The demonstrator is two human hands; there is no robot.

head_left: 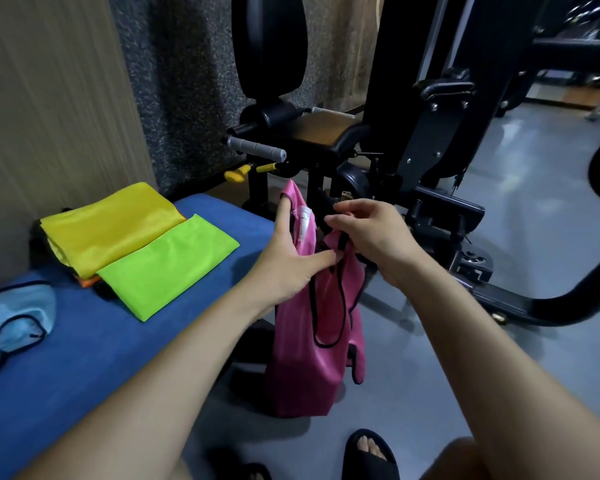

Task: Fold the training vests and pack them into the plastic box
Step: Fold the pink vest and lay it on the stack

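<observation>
Hanging item: one pink vest [312,341] with black trim, held up in the air beside the end of the blue bench [84,368], above the grey floor [430,358].
Long axis: vertical; shoulder straps at the top, hem pointing down at the floor.
Label: one small white tag [305,221] sewn near the top of the pink vest; its print is too small to read.
Left hand: left hand [288,258] holds the upper part of the vest, forefinger reaching up under a strap, thumb pressed across the cloth.
Right hand: right hand [368,233] pinches the other strap with curled fingertips, just beside the left hand.
Folded count: two flat folded vests on the bench, one yellow vest [115,223] and one lime green vest [167,268]; the green one overlaps the yellow one's near edge.
Orange cloth: a strip of orange cloth [90,281] shows under those two; its shape cannot be told.
Unfolded count: one light blue vest [18,317] with dark trim, lying crumpled at the bench's left edge.
Surroundings: a black gym machine [413,133] stands behind the hands; one black slipper [371,459] on a foot shows at the bottom edge.
Brands: no readable writing on any item.
</observation>
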